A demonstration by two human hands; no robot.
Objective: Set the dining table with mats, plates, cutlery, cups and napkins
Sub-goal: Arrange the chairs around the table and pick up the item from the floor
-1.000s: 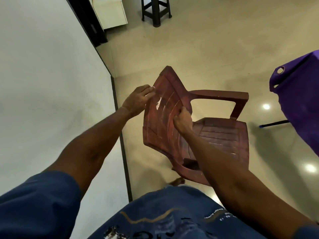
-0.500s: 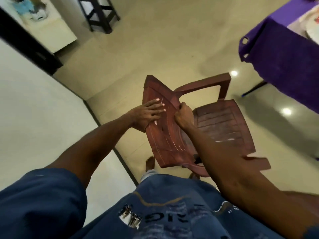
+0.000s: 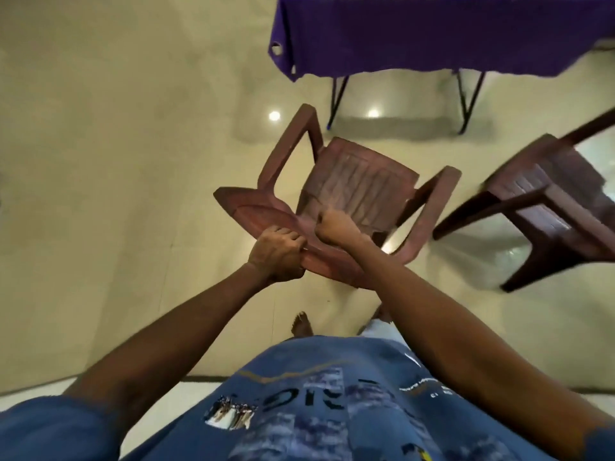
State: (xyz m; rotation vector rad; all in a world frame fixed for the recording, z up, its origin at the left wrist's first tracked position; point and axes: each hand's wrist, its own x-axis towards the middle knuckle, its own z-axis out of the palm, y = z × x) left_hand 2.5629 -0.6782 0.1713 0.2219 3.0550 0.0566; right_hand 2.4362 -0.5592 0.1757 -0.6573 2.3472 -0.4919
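Both hands clamp the top edge of a brown plastic armchair's [image 3: 359, 184] backrest: the left hand [image 3: 278, 254] wraps its rim, the right hand [image 3: 334, 226] is fisted over it beside the left. The armchair appears tilted toward the person, between them and the purple-draped worktop [image 3: 432, 34]. A second brown chair [image 3: 549, 201] stands just to the right. Swung carelessly, the armrest could likely knock that chair or a black table leg [image 3: 337, 98], jolting the settings above. Bare feet [image 3: 301, 324] below risk a dropped leg.
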